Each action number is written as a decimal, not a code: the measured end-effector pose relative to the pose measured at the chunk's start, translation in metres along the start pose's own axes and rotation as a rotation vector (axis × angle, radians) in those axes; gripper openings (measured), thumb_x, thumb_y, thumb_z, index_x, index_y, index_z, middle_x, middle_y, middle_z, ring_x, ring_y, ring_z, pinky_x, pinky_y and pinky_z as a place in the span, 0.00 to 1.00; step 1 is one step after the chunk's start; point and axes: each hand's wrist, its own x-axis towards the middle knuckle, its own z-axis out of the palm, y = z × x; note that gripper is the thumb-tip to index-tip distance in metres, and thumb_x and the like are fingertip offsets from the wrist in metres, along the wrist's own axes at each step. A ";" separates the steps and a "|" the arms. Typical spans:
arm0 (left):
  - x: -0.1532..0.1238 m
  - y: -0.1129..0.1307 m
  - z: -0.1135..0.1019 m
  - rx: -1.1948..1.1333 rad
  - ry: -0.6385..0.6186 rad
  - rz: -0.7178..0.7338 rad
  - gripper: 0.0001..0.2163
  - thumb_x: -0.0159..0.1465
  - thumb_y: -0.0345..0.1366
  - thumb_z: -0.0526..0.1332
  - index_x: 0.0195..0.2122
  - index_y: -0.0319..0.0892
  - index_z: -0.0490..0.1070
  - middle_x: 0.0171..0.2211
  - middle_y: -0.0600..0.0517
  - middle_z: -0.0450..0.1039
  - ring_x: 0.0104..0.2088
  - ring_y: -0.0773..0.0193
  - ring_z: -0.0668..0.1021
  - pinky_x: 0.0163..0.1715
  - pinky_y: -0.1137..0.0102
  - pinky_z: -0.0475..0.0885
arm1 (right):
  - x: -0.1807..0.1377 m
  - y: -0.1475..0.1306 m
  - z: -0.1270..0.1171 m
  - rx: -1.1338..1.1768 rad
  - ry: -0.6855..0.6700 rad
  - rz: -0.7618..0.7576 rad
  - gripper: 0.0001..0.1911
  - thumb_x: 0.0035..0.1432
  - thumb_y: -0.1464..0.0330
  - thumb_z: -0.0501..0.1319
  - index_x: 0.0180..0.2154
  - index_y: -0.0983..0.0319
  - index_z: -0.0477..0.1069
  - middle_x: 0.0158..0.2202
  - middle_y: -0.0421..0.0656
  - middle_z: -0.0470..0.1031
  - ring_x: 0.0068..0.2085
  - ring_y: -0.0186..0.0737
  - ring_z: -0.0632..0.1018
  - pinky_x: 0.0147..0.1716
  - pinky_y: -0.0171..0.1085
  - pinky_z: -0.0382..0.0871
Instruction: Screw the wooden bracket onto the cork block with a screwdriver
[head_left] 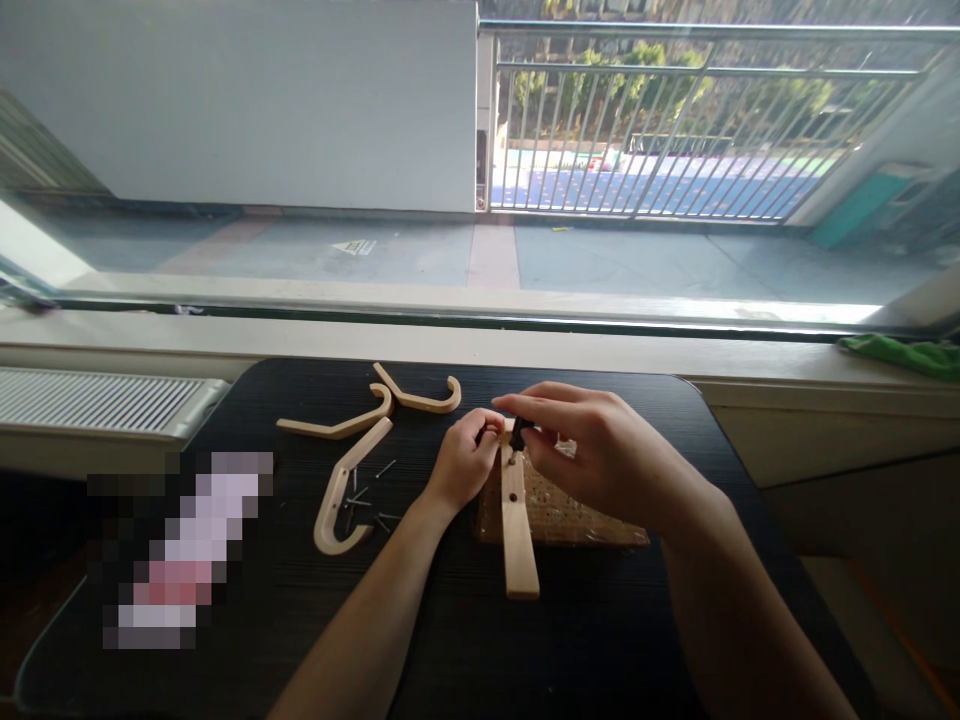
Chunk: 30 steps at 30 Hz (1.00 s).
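Note:
A pale wooden hook [519,550] lies over a wrapped brown cardboard piece [592,520], its flat end pointing toward me. Two holes show along its upper part, and a screw [513,457] appears to stand in the farther one. My left hand [469,455] is closed around the far end of the wooden hook, fingers curled at its left side. Above the screw, my right hand [592,440] pinches a short black screwdriver [518,432] between thumb and fingers. The screwdriver's tip is close to the screw; whether they touch I cannot tell.
Three more wooden hooks, one at the front [330,510], lie left on the black table [300,610]. Several loose screws [360,497] are scattered beside that hook. A blurred-out item [195,540] rests at far left. Beyond stand a window sill [525,350], a radiator [105,400] and a green cloth [900,355].

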 end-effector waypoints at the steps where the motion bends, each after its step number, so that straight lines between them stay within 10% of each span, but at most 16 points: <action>1: 0.000 0.000 0.000 0.000 -0.003 -0.005 0.07 0.61 0.30 0.53 0.29 0.41 0.70 0.30 0.53 0.75 0.33 0.64 0.75 0.37 0.71 0.69 | -0.001 0.000 -0.002 0.012 -0.008 0.002 0.18 0.63 0.74 0.57 0.53 0.61 0.74 0.44 0.44 0.79 0.36 0.36 0.78 0.34 0.33 0.67; 30: 0.000 0.004 -0.002 0.027 -0.027 -0.047 0.07 0.62 0.31 0.54 0.30 0.41 0.70 0.30 0.53 0.74 0.33 0.64 0.74 0.39 0.70 0.69 | -0.001 0.002 -0.009 -0.017 -0.009 0.062 0.07 0.63 0.69 0.61 0.42 0.60 0.77 0.28 0.38 0.77 0.27 0.32 0.73 0.28 0.32 0.60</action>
